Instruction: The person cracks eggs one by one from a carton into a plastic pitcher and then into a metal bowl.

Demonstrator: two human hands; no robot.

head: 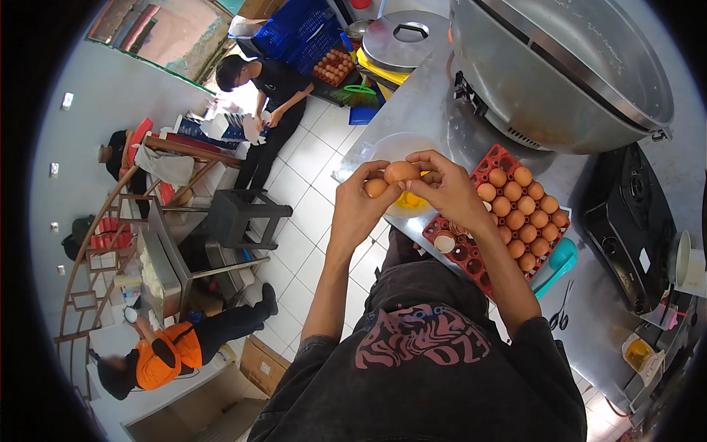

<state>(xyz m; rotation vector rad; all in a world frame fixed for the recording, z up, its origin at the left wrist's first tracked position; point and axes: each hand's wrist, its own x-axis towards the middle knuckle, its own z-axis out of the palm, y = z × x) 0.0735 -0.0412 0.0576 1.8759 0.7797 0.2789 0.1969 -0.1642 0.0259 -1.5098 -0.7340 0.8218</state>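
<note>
My left hand (pixel 356 207) and my right hand (pixel 452 190) meet over a translucent plastic bowl (pixel 389 145). Between their fingers they hold one brown egg (pixel 402 172). A second brown egg (pixel 376 188) rests inside my left hand. Yellow yolks (pixel 411 201) lie in the bowl below, partly hidden by my hands. Beside my right forearm is a red plastic egg tray (pixel 435 225) with several whole brown eggs (pixel 515 220) in it. Broken eggshells (pixel 444 242) sit at the tray's near corner.
A large metal pot (pixel 513 83) stands behind the tray on the steel table (pixel 411 119). To the right are a black gas stove (pixel 624 226), a turquoise scoop (pixel 560 262) and scissors (pixel 562 312). Two people (pixel 279 91) (pixel 168 353) work at left near a plastic stool (pixel 243 215).
</note>
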